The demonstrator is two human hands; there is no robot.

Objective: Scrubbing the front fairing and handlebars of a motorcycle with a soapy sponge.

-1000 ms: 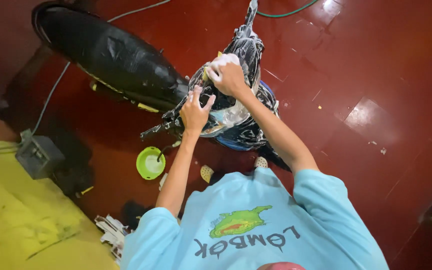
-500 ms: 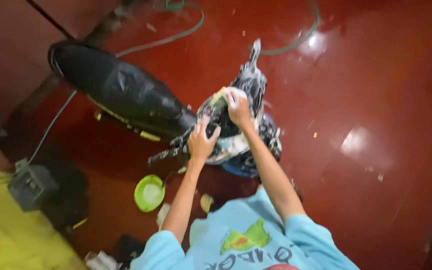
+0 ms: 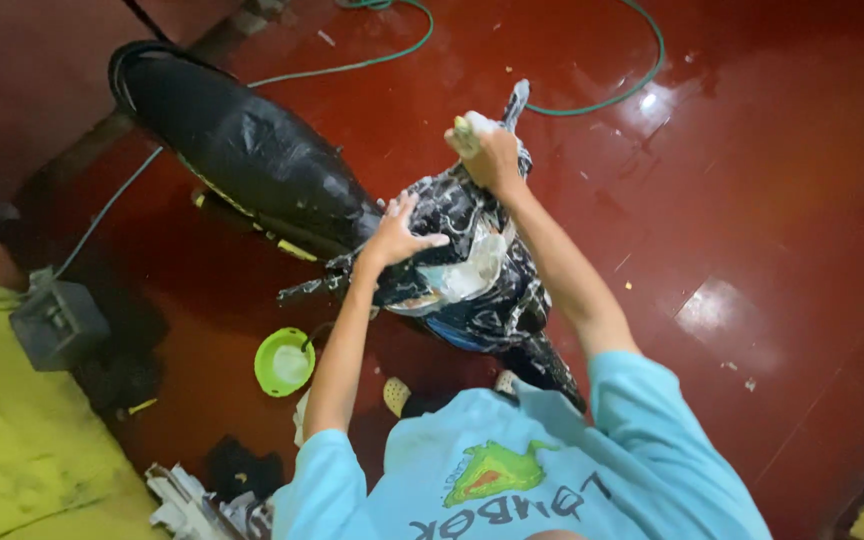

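Right hand (image 3: 492, 155): closed around a soapy sponge (image 3: 469, 127), pressed to the front end of the motorcycle (image 3: 452, 250), near the handlebar.
Left hand (image 3: 397, 232): fingers spread, palm flat on the motorcycle's sudsy front cowl, gripping nothing.
Motorcycle: standing on the wet red floor (image 3: 752, 180); heavy, rigid, likely slippery under foam, so best steadied at the handlebar. Its black seat (image 3: 242, 150) stretches away from the cowl.
Sponge: soft, light, squashes easily.
Nearby: green bowl (image 3: 284, 362) beside the motorcycle; green hose (image 3: 592, 100) beyond it.
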